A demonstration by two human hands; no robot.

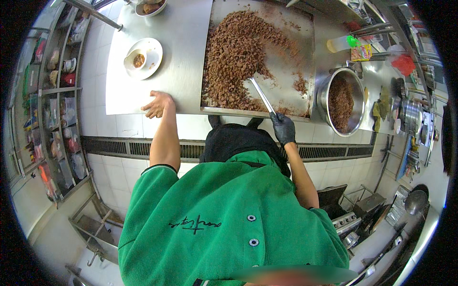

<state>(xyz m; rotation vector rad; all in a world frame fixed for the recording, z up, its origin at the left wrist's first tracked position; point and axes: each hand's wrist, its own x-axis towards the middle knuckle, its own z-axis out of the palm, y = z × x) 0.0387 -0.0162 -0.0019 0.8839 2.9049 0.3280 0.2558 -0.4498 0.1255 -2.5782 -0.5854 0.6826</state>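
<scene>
My left hand [158, 105] is bare and rests with spread fingers at the front edge of the steel table [186, 62], holding nothing. A black glove covers my right hand [285, 127], which is closed around a long-handled metal utensil [262, 94]. The utensil's far end reaches into a heap of brown crumbled cooked meat [234, 57], so its tip is hidden and its exact kind cannot be made out. The heap fills the left side of a wide, shallow steel tray [291, 71]; scattered crumbs lie on the tray's right side.
Right of the tray stands a deep steel bowl [359, 86] partly filled with similar crumbled meat. At the left, a white plate [155, 55] bears a small white cup with some food. Another bowl [161, 8] of food is farther back. Shelves with bagged goods [57, 90] stand far left.
</scene>
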